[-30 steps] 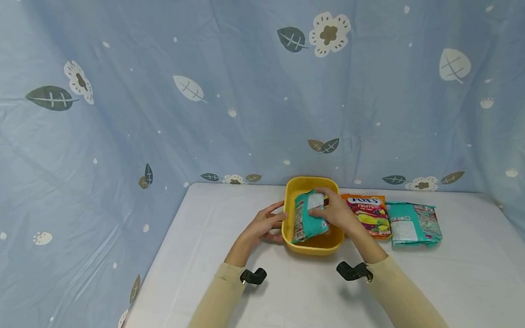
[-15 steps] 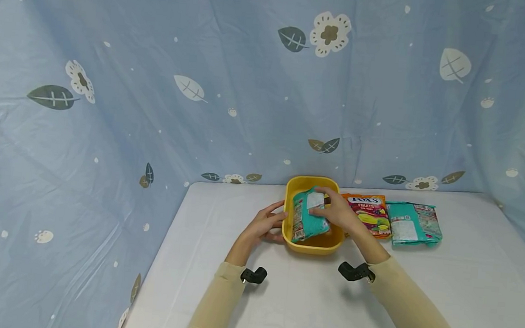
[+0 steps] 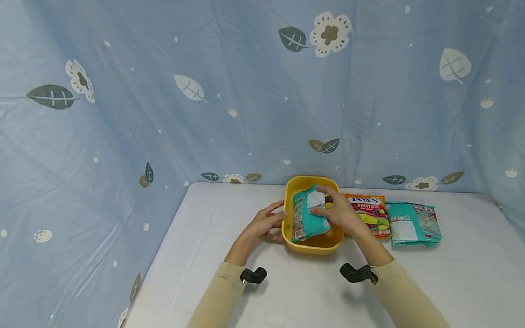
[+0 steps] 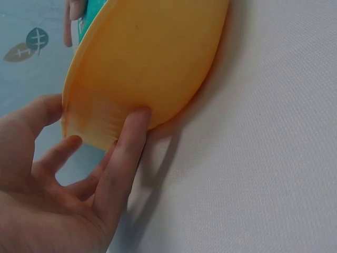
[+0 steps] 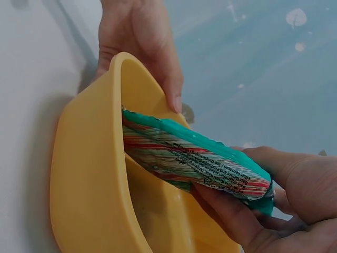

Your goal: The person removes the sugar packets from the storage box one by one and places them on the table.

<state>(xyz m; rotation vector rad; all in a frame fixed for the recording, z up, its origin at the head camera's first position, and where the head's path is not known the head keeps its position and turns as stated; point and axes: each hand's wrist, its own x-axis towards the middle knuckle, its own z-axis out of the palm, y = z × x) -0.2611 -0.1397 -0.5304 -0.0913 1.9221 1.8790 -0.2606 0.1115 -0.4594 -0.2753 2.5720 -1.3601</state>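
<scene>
The smooth, round-cornered yellow tub [image 3: 311, 244] on the white table [image 3: 278, 301] is touched by the left hand [image 3: 264, 225], fingers spread along its side. A crinkly teal packet [image 3: 307, 217] is pinched over the tub by the right hand [image 3: 340, 212].

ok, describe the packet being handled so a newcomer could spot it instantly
On the white table, find the yellow tub near the back edge, steadied by the left hand. The teal packet leans inside it, gripped by the right hand. Unlike the teal packet lying flat and the red Fox's bag to the right, it is tilted in the tub.
</scene>
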